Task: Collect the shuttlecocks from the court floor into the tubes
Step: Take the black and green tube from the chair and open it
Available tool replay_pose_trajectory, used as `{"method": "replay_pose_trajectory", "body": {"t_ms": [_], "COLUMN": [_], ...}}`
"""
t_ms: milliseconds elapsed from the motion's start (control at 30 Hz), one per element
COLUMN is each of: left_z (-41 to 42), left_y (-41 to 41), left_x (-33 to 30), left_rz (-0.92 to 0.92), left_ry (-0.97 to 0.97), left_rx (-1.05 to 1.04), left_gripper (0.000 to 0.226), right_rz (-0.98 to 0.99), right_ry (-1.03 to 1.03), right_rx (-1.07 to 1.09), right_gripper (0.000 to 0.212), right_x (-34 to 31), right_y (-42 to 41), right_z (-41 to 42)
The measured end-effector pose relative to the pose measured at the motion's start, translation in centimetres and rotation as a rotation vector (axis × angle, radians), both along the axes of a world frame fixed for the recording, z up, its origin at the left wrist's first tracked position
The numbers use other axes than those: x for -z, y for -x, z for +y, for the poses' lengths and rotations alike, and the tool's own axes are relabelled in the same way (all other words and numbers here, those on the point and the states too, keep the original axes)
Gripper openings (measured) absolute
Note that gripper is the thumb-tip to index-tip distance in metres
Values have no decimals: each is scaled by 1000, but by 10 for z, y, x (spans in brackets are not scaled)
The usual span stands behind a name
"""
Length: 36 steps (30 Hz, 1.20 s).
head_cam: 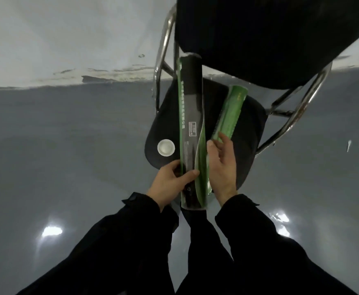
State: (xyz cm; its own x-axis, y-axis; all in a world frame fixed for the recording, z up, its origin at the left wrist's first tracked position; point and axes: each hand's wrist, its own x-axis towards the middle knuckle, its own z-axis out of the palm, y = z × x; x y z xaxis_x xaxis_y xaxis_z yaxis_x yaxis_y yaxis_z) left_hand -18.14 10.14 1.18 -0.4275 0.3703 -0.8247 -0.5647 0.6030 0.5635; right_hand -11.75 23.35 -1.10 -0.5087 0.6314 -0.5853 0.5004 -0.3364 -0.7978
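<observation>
Both hands work over a chair seat, two hands and two tubes in all. Left hand [170, 179] curls round the near end of the long black-and-green tube [190, 116], thumb across its front. Right hand [222, 165] lies just beside that tube on its right, fingers fairly straight, with thumb and fingertips touching the near end of the green tube [230, 112]; whether it grips that tube I cannot tell. Dark sleeves [248, 241] fill the lower part of the view.

Both tubes lie lengthwise on the seat [248, 128], the long one reaching past its near edge toward the person, the green one angled off to the right. One white cap [166, 147] sits on the seat just left of the long tube. Behind stand the black backrest [259, 35] and chrome frame [302, 107]. Grey glossy floor [68, 135] surrounds the chair and meets a pale wall [68, 39] beyond.
</observation>
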Motion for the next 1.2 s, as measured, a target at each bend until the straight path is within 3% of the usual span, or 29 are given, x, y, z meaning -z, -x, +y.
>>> {"method": "replay_pose_trajectory", "body": {"t_ms": [100, 200, 367, 467, 667, 900, 1200], "left_z": [-35, -75, -142, -179, -271, -384, -477], "left_y": [-9, -24, -66, -102, -210, -370, -525], "left_x": [-50, -91, -122, -128, -147, -177, -202], "left_rz": [-1, 36, 109, 125, 219, 315, 418], "left_ry": [-6, -2, 47, 45, 41, -33, -8], "left_rx": [8, -11, -126, -264, -715, -1363, -1875], "left_gripper": [37, 29, 33, 36, 79, 50, 30], "right_rz": [63, 58, 95, 94, 71, 59, -32], "right_ry": [224, 301, 332, 324, 309, 357, 403], "right_rx": [-171, -295, -452, -600, -995, -1393, -1851], "right_gripper": [56, 71, 33, 33, 49, 44, 49], "right_x": [-42, -81, -117, -127, -150, -176, -215], "right_y": [11, 12, 7, -2, -63, -189, -321], "right_z": [-19, -44, -100, -143, -260, -412, -556]}}
